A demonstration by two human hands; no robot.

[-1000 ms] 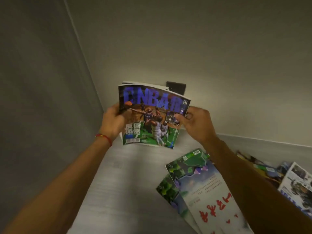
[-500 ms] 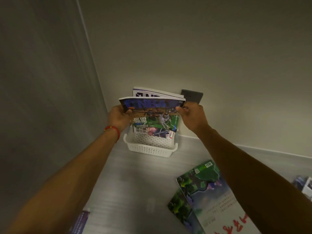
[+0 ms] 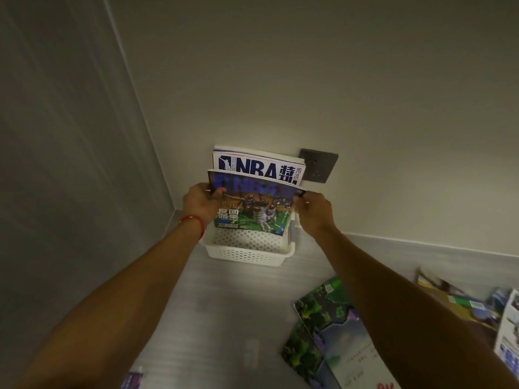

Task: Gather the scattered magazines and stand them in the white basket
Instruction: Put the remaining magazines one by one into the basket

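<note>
A white perforated basket (image 3: 247, 255) sits on the floor in the corner against the far wall. A white NBA magazine (image 3: 257, 167) stands upright in its back. In front of it stands a basketball magazine (image 3: 252, 206) with a blue title and green court, its lower edge inside the basket. My left hand (image 3: 198, 204) grips its left edge and my right hand (image 3: 313, 211) grips its right edge. Two green magazines (image 3: 328, 327) lie overlapped on the floor to the right.
More magazines (image 3: 477, 307) lie scattered at the far right near the skirting. A purple magazine corner (image 3: 132, 379) shows at the bottom left. A dark wall socket (image 3: 318, 165) sits behind the basket. A grey wall panel closes the left side.
The basketball magazine has gone from held up in front of me down into the basket, standing before the white NBA one. Both hands stayed on its edges.
</note>
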